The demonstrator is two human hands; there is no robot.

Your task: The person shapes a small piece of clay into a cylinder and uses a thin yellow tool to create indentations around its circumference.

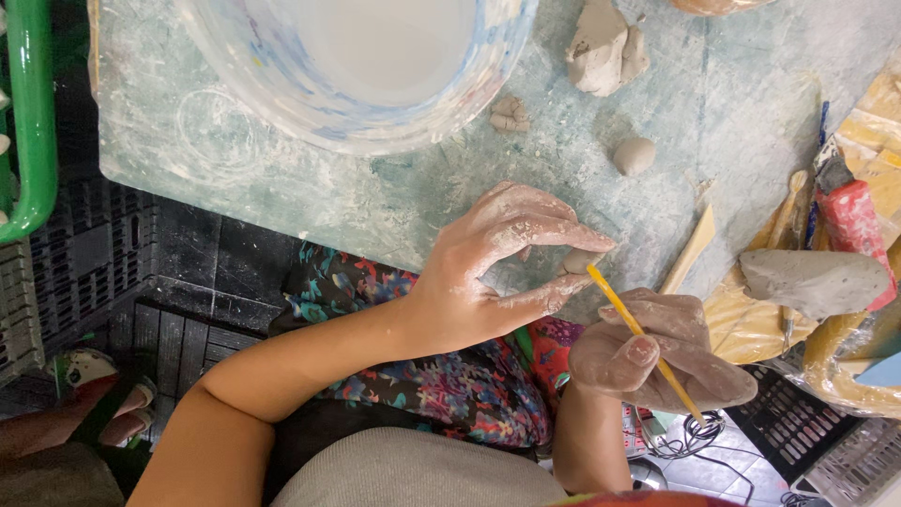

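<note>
The clay-smeared left hand (488, 268) pinches a small grey clay lump (579, 260) between fingers over the bench (394, 192) edge, steadying it for the thin yellow stick (644, 340) gripped in the right hand (657, 352).

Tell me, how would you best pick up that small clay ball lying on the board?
Probably from straight above, pinching the clay ball across its rounded sides. It sits alone on the board, apart from the clay lump and the bowl, so fingers have room all round. It looks soft, so a light grip would likely avoid denting it. Both hands are busy now: the left hand pinches a clay bit, the right hand holds a yellow stick.
</note>
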